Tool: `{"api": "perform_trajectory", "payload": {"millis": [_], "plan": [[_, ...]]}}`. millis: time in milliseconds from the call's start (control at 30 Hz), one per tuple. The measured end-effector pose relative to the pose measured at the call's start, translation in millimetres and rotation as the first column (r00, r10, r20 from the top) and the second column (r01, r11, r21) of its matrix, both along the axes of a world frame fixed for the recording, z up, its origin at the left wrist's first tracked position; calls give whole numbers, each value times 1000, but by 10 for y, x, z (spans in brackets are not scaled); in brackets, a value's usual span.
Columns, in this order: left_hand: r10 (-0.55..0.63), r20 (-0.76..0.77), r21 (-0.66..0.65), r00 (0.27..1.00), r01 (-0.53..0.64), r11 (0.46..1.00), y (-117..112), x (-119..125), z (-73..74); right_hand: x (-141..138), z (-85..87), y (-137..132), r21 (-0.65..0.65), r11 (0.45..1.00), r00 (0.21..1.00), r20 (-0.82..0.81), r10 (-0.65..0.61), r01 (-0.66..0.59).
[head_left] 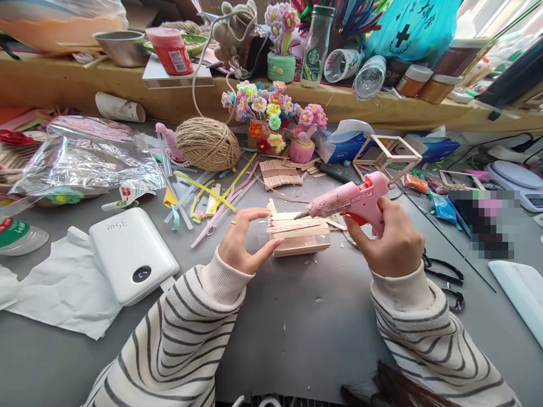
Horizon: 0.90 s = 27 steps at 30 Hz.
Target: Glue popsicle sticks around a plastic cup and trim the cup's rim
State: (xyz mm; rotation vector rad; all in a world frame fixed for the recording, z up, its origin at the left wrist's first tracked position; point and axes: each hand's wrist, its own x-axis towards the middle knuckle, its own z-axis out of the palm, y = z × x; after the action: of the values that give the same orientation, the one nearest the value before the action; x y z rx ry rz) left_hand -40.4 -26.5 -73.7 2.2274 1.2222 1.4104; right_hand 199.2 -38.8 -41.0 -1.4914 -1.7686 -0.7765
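My right hand is wrapped round the handle of a pink hot glue gun. The gun's metal nozzle points left, at or just above the wooden craft sticks that line a clear cylinder lying on its side. With thumb and fingers curved about its left end, my left hand grips this stick-covered cylinder. Bare clear plastic shows between some of the lower sticks. Behind it lies a row of more craft sticks.
A white power bank lies on a tissue at left. Black scissors rest beside my right wrist. Further back are a twine ball, craft flowers and a wooden stick frame. A cluttered ledge runs behind.
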Motion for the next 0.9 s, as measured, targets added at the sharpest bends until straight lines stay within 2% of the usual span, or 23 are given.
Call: {"api": "perform_trajectory", "payload": {"millis": [367,600,733,900], "plan": [[6,7,-24,1000,-6,1000,-16,3,12,-12,-17,0,63,997,997,63,50,-54],[30,14,-71,999,-29,997,-36,23,36,-26,-5,-23,1,999,998,40,50,-50],[23,11,-56,1000,-22,998,-34,25,34,-36,4,-37,-24,998,997,44,60,-59],[25,26,-65,999,-23,998,-36,33,42,-48,22,-42,-7,997,996,50,80,-79]]}}
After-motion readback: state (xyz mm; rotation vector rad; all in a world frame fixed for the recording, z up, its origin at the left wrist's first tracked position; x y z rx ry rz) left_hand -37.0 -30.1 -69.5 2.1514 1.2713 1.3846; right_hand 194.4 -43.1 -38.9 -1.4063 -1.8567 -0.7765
